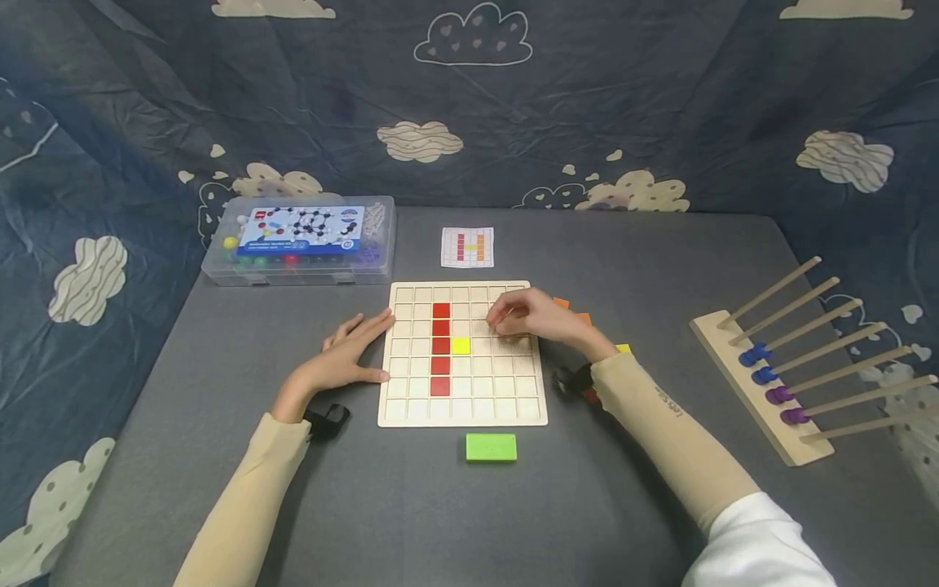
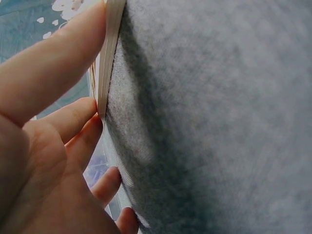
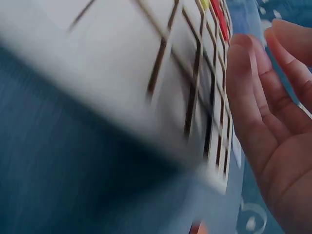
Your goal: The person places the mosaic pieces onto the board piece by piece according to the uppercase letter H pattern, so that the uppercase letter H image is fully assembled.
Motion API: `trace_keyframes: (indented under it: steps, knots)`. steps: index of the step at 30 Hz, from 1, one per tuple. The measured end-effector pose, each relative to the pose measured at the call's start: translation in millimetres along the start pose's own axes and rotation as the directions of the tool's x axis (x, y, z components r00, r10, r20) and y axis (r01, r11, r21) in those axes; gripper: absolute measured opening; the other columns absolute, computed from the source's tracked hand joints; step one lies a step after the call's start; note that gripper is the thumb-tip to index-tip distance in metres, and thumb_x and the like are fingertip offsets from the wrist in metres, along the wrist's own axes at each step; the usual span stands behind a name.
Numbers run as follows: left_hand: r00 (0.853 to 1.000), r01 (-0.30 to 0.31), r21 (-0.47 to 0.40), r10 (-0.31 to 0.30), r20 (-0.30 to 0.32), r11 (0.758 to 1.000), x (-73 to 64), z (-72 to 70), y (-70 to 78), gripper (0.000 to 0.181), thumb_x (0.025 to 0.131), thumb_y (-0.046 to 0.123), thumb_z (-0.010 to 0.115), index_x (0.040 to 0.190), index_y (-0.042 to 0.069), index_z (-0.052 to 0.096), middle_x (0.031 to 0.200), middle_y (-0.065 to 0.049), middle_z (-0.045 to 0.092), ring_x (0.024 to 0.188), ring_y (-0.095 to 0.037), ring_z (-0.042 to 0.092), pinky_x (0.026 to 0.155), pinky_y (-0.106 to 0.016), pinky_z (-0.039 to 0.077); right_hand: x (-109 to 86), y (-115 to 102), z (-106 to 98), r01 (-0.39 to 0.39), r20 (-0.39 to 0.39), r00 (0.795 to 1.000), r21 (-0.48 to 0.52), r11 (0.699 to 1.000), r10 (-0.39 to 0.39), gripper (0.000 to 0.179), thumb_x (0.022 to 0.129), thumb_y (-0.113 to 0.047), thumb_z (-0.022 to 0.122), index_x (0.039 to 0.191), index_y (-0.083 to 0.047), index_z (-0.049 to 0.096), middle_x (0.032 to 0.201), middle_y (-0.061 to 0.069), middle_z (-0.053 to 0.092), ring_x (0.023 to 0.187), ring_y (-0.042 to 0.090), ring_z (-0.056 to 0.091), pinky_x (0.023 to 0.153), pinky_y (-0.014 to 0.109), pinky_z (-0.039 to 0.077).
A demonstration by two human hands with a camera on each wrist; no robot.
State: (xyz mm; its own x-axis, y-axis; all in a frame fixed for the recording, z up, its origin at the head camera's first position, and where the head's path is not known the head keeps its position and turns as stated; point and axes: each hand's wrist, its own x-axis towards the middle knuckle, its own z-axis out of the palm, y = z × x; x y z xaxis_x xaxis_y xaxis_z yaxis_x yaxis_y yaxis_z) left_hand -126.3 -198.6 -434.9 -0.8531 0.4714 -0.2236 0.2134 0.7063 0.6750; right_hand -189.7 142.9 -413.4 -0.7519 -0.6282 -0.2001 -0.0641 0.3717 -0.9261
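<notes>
A pale wooden grid board (image 1: 462,412) lies flat on the grey table. Five red tiles (image 1: 440,365) form a column in it, and a yellow tile (image 1: 460,346) sits right of the middle red one. Along the board's left edge, my left hand (image 1: 341,356) rests with fingers and thumb spread, tips touching the rim. My right hand (image 1: 539,316) is over the upper right of the grid, fingers bent and thumb near the fingertips. No tile shows between those fingertips (image 3: 241,58), and I cannot tell whether one is hidden there.
A small pattern card (image 1: 467,247) lies behind the board. Orange tiles (image 1: 583,319) and another yellow tile (image 1: 624,348) are partly covered by my right arm. A green block (image 1: 491,447) lies in front, a clear kit box (image 1: 301,269) back left, a pegged wooden stand (image 1: 763,391) right.
</notes>
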Motion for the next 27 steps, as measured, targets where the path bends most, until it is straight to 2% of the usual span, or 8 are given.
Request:
trace_keyframes:
  steps: [4,7,14,20,27]
  knots:
    - [1.000,0.007,0.000,-0.007,0.002,1.000,0.3,-0.4,0.7,0.088,0.085,0.028,0.073,0.153,0.008,0.021,0.158,-0.013,0.013,0.141,-0.043,-0.003,0.100,-0.066,0.004,-25.9,14,-26,-0.046,-0.078,0.996,0.027,0.999,0.048,0.021,0.090,-0.004,0.063,0.108,0.007,0.063,0.103,0.022,0.064,0.087,0.030,0.062,0.078,0.037,0.051]
    - [1.000,0.010,0.000,-0.010,0.000,1.000,0.2,-1.0,1.5,0.088,0.085,0.027,0.073,0.153,0.008,0.020,0.158,-0.013,0.013,0.141,-0.043,-0.003,0.100,-0.066,0.005,-48.2,26,-46,-0.097,-0.147,0.984,0.030,0.995,0.100,0.026,0.091,-0.008,0.063,0.113,0.007,0.061,0.109,0.023,0.063,0.093,0.028,0.062,0.081,0.039,0.051]
    - [1.000,0.014,0.000,-0.014,0.002,1.000,-0.3,-1.5,2.3,0.088,0.085,0.027,0.073,0.153,0.007,0.020,0.158,-0.013,0.013,0.141,-0.043,-0.002,0.100,-0.066,0.005,-96.6,49,-80,-0.152,-0.274,0.948,0.062,0.986,0.163,0.035,0.093,-0.013,0.063,0.120,0.009,0.055,0.113,0.017,0.064,0.094,0.012,0.063,0.080,0.031,0.051]
    - [1.000,0.005,-0.004,-0.005,0.000,1.000,-0.4,-1.1,1.5,0.088,0.085,0.027,0.073,0.153,0.007,0.021,0.158,-0.013,0.013,0.141,-0.043,-0.002,0.100,-0.066,0.005,-125.4,65,-94,-0.139,-0.309,0.940,0.044,0.989,0.146,0.036,0.095,-0.016,0.060,0.121,0.009,0.053,0.111,0.010,0.065,0.095,0.012,0.063,0.079,0.027,0.051]
    - [1.000,0.003,-0.007,-0.003,0.001,1.000,-0.7,-0.4,0.2,0.088,0.085,0.027,0.073,0.153,0.007,0.021,0.158,-0.013,0.013,0.141,-0.043,-0.002,0.100,-0.066,0.005,-139.9,73,-95,-0.095,-0.326,0.938,0.083,0.992,0.117,0.028,0.094,-0.013,0.061,0.117,0.003,0.057,0.108,0.002,0.067,0.093,0.008,0.063,0.077,0.023,0.051]
